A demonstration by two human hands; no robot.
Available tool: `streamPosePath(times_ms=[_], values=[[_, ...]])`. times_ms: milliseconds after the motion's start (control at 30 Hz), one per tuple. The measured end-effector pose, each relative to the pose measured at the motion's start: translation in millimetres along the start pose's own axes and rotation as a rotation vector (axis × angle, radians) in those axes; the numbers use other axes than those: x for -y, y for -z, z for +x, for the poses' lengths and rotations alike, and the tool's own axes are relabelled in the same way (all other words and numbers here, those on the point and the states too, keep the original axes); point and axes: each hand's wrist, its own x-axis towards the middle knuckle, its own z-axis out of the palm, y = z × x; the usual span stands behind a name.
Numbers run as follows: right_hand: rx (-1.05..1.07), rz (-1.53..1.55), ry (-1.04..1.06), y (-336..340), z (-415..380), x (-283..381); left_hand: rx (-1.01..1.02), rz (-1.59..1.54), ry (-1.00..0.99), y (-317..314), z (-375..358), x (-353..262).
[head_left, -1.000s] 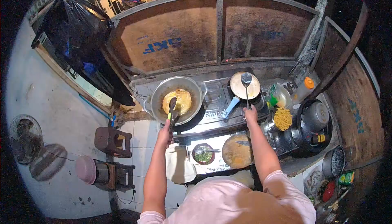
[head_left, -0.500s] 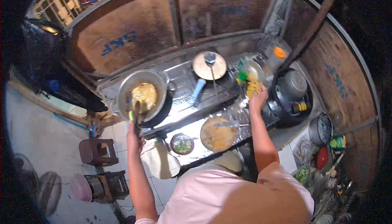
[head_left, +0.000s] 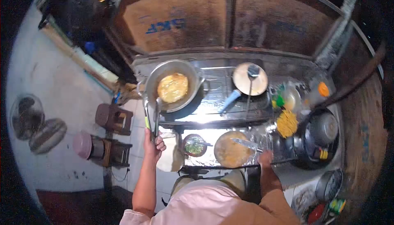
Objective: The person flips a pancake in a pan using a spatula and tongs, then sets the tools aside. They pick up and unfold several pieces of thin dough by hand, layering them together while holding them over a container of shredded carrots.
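Note:
My left hand (head_left: 154, 146) is closed round long metal tongs (head_left: 147, 116) with a green patch on one arm. Their tips reach the near rim of a large pan (head_left: 150, 89), where a golden, egg-like round (head_left: 173, 87) lies in oil. At the chopping board's right side, my right hand (head_left: 266, 157) is right at the handle end of a knife (head_left: 245, 143), its fingers blurred. The knife lies across the round wooden board (head_left: 232, 155). Left of the board stands a small bowl of chopped greens (head_left: 194, 146). Yellow noodles (head_left: 287, 123) sit in a heap beyond my right hand.
A pale pan (head_left: 242, 84) with a blue handle and a ladle (head_left: 253, 70) in it stands at the back. An orange-lidded container (head_left: 323, 89) is behind the noodles. To the right is a dark basin with a metal pot (head_left: 324, 127). Plastic stools (head_left: 113, 118) stand at left.
My right hand has left the yellow noodles and come back toward me to the knife handle. The tongs have drawn back from the fried round to the pan's rim. The view has turned.

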Motion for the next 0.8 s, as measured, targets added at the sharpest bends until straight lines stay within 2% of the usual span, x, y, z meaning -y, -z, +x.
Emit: streamPosePath(times_ms=[33,100,133,233,333,400,500,533,600,667,700,767,800], values=[[0.003,0.001,0.034,-14,2,-1,-0.018,0.013,-0.013,-4,-5,0],[-0.113,-0.213,0.087,-34,15,-8,-0.036,0.000,-0.030,-3,-7,3],[0.002,-0.171,0.090,-24,18,-7,-0.035,-0.005,-0.022,0,-9,5],[0.021,-0.064,0.184,5,3,-9,-0.047,-0.043,-0.005,8,-14,6],[-0.059,-0.099,0.250,-11,-13,-39,-0.039,-0.025,-0.037,13,-16,3],[0.011,-0.029,0.347,47,-58,-30,-0.025,-0.040,-0.049,20,-14,-2],[-0.102,0.092,0.459,120,-118,1,-0.008,-0.062,-0.071,26,-11,-11],[-0.116,0.084,0.461,150,-134,20,-0.008,-0.070,-0.078,25,-11,-14],[-0.103,0.279,0.553,222,-148,68,0.008,-0.085,-0.068,31,-9,-19],[-0.098,0.205,0.668,283,-137,113,0.018,-0.119,-0.055,35,-7,-20],[-0.073,0.136,0.635,328,-143,152,0.019,-0.138,-0.040,36,-7,-21],[-0.238,0.070,0.829,375,-132,206,0.051,-0.153,-0.033,38,-8,-24],[-0.264,-0.094,0.879,388,-116,231,0.054,-0.130,-0.049,38,-10,-25]])
